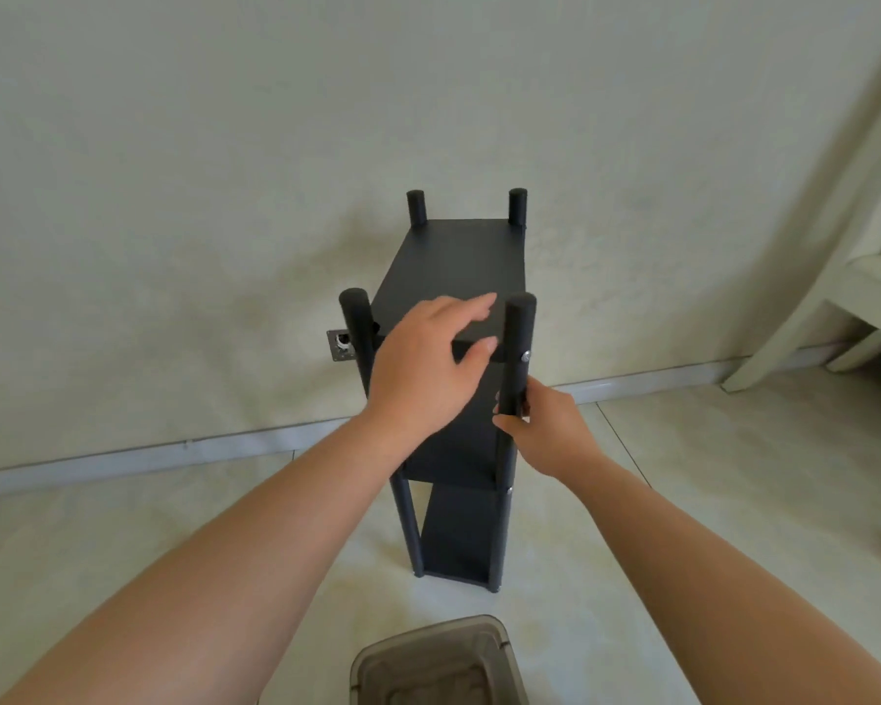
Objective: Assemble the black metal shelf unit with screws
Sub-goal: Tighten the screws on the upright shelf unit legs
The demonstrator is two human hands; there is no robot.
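The black metal shelf unit (453,267) stands upright on the tiled floor, its four round posts sticking up past the top board. My left hand (428,363) rests on the near edge of the top board, fingers straight and the thumb against the front face. My right hand (540,429) grips the near right post (519,343) below the top board. A silver screw head (526,355) shows on that post at the board's level. Another screw (509,490) shows lower on the same post. Lower boards are partly hidden behind my arms.
A translucent brown plastic bin (438,664) sits on the floor just in front of me. The wall behind carries a small metal outlet plate (340,344). A pale piece of furniture (865,307) and a curtain stand at the right.
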